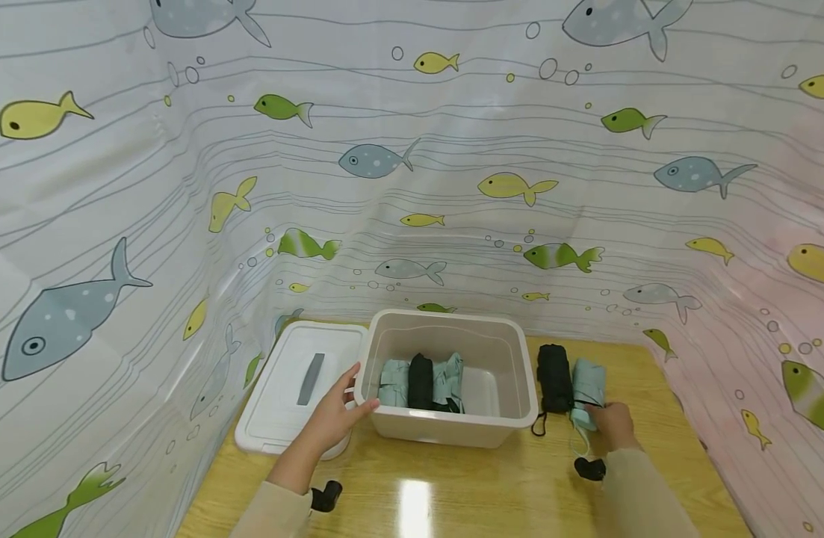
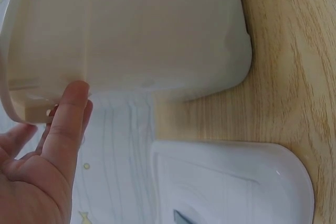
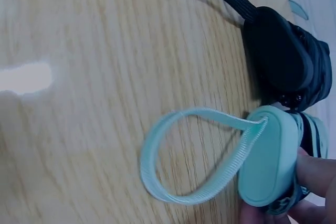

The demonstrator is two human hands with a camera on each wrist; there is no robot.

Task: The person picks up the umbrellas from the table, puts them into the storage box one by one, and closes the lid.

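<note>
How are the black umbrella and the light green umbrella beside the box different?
The black umbrella is nearer the box; the light green umbrella is farther right. The right hand holds the light green umbrella; no hand touches the black umbrella. Both are rolled up, with a strap at one end.

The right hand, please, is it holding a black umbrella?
No, the right hand grips the mint umbrella beside the black one.

White fish-print sheeting [image 1: 445, 187] on three sides, wood-grain tabletop [image 1: 479, 486], bright reflection [image 1: 414, 508]
</note>
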